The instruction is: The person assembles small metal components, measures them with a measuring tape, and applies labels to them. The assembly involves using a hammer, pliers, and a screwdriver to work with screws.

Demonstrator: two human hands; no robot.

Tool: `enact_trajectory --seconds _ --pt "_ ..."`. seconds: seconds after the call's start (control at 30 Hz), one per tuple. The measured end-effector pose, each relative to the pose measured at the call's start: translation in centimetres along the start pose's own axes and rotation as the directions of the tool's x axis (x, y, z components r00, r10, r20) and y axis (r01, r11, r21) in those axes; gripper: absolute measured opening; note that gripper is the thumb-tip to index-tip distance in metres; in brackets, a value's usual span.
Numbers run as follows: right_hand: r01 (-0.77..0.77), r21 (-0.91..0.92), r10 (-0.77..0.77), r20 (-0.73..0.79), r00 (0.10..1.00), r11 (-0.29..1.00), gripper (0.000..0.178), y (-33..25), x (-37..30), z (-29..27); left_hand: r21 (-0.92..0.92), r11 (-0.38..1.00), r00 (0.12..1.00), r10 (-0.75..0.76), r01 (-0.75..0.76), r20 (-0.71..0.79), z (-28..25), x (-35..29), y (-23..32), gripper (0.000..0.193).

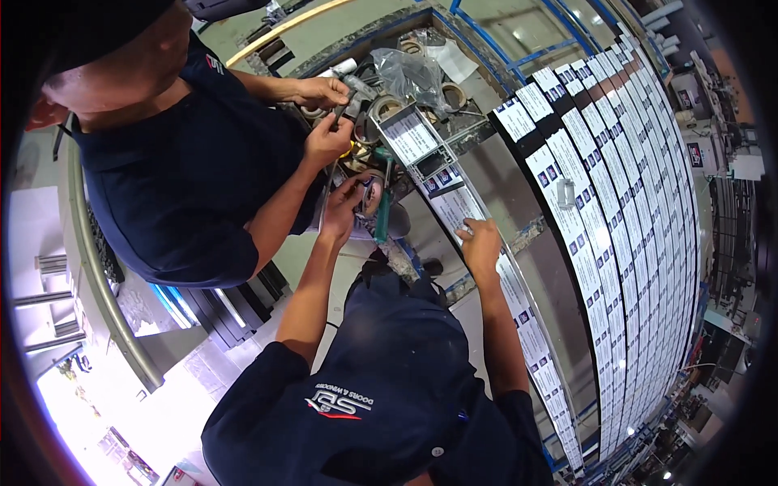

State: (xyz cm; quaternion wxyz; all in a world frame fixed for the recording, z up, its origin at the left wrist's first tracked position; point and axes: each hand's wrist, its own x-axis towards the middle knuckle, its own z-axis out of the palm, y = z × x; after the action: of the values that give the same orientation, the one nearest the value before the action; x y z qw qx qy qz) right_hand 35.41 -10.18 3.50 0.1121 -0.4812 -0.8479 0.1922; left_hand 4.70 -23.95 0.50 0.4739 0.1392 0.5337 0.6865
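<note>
My left hand (340, 209) is closed around a roll of tape (371, 194), held beside a green-handled tool (383, 212). On the upper face of a long metal profile (523, 312), covered in printed white film, rests my right hand (480, 245). Its fingers are bent and drawn together; whether anything small sits between them is hidden. At the profile's far end is a shorter profile piece (408, 136), its hollow dark end facing me. To my left, a co-worker's hands (328, 139) hold a small dark piece.
Several film-covered profiles (604, 243) lie side by side on the right, with a small clear piece (566, 193) on one. Past the co-worker's hands, a bench holds tape rolls (454, 95), a plastic bag (409, 77) and loose tools. Blue frame bars (539, 53) stand beyond.
</note>
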Motion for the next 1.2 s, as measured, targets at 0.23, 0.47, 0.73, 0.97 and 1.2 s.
enact_trajectory --seconds 0.23,0.47,0.73,0.97,1.2 --pt "0.215 -0.047 -0.214 0.027 0.976 0.975 0.030 -2.3 5.4 1.1 0.081 0.992 0.994 -0.099 0.094 0.056 -0.4 -3.2 1.3 0.038" --pt "0.370 -0.074 -0.363 0.090 0.927 0.926 0.041 -1.8 7.7 3.5 0.894 0.447 1.000 0.028 -0.002 -0.012 3.2 -2.0 10.9 0.044" --pt "0.095 0.113 -0.086 -0.081 0.993 0.989 0.029 -0.3 4.2 0.5 0.988 -0.148 0.997 0.077 0.031 -0.020 2.6 15.4 15.8 0.044" --pt "-0.174 0.881 0.200 0.093 0.975 0.440 0.019 -3.2 1.6 1.4 0.931 0.355 0.725 -0.620 -0.082 0.300 -8.4 28.9 14.4 0.033" --pt "-0.291 0.957 0.275 0.275 0.921 0.017 0.017 -4.1 0.5 -1.3 0.928 0.006 0.859 -0.375 -0.373 0.348 3.2 20.6 15.3 0.034"
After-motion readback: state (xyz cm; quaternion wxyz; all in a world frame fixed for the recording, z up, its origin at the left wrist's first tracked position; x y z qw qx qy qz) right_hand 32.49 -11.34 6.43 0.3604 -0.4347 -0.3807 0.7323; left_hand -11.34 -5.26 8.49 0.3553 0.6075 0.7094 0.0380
